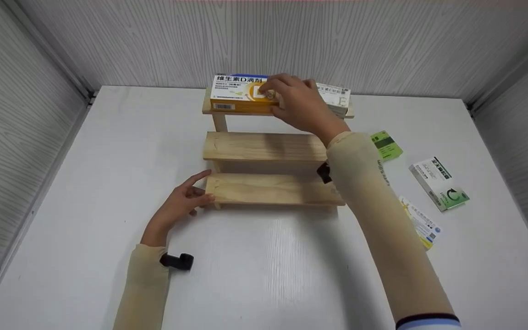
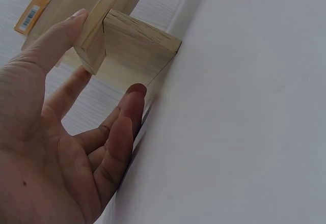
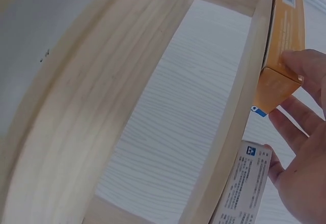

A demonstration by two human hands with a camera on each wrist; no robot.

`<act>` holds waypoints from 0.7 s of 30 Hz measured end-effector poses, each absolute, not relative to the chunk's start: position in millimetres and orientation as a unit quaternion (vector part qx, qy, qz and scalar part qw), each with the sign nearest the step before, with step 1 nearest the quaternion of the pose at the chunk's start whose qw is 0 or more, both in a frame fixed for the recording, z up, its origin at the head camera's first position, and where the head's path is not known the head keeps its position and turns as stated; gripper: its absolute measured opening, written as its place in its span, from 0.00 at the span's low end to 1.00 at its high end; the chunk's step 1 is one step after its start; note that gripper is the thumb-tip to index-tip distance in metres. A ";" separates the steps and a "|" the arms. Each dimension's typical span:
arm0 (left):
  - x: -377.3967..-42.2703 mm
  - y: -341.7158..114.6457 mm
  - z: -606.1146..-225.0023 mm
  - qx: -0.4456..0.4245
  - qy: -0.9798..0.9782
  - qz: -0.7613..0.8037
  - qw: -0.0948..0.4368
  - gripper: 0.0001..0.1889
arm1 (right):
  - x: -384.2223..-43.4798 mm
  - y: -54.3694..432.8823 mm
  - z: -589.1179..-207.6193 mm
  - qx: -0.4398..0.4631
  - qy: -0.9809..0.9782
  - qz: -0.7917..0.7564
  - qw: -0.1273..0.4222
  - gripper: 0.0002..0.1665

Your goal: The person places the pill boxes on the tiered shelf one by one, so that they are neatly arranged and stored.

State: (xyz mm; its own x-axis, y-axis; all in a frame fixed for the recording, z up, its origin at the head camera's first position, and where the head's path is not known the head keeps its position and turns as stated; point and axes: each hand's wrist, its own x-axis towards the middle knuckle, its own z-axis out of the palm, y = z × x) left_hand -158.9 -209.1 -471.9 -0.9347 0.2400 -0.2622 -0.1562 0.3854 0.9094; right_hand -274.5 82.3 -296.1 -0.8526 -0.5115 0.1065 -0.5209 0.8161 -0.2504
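A three-tier wooden display rack (image 1: pixel 275 188) stands on the white table. On its top tier lies an orange-and-white medicine box (image 1: pixel 234 94), which my right hand (image 1: pixel 298 103) grips near its right end, thumb on the front. In the right wrist view the orange side of that medicine box (image 3: pixel 286 40) shows between thumb and fingers. Beside it on the same tier lies a white medicine box (image 1: pixel 337 97), partly hidden by the hand. My left hand (image 1: pixel 179 201) holds the left end of the lowest tier between thumb and index finger; the other fingers (image 2: pixel 114 152) are loosely bent below.
Right of the rack lie a green box (image 1: pixel 387 145), a white-and-green box (image 1: pixel 439 183) and a white-and-yellow box (image 1: pixel 422 222), the last partly behind my right sleeve. Grey wood-grain panels (image 1: pixel 154 41) enclose the table at the back and sides.
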 end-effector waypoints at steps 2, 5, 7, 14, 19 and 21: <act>-158.6 -209.8 -472.1 0.027 0.817 0.549 0.177 0.37 | -274.6 83.3 -295.9 0.265 -0.953 0.145 0.011 0.22; -157.7 -209.6 -472.1 0.023 0.820 0.544 0.177 0.37 | -275.1 84.8 -296.9 0.264 -0.951 0.160 0.007 0.22; -157.5 -208.7 -471.5 0.017 0.821 0.542 0.179 0.37 | -275.5 86.2 -297.1 0.263 -0.950 0.169 0.007 0.22; -158.0 -206.9 -470.6 0.000 0.820 0.539 0.193 0.38 | -275.5 91.6 -297.1 0.244 -0.949 0.199 0.019 0.23; -156.0 -207.8 -469.7 0.000 0.820 0.536 0.199 0.37 | -274.1 92.9 -298.8 0.237 -0.950 0.200 0.017 0.22; -154.7 -208.6 -469.4 0.000 0.820 0.536 0.199 0.37 | -273.1 92.8 -298.9 0.237 -0.950 0.202 0.017 0.21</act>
State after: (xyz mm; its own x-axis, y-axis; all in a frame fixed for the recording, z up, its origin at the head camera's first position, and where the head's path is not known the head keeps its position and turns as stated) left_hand -154.7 -208.6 -469.4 -0.9208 0.2127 -0.3269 -0.2139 0.4253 0.8794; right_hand -273.1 92.8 -298.9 -0.8869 -0.4440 0.1275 -0.4575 0.8060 -0.3756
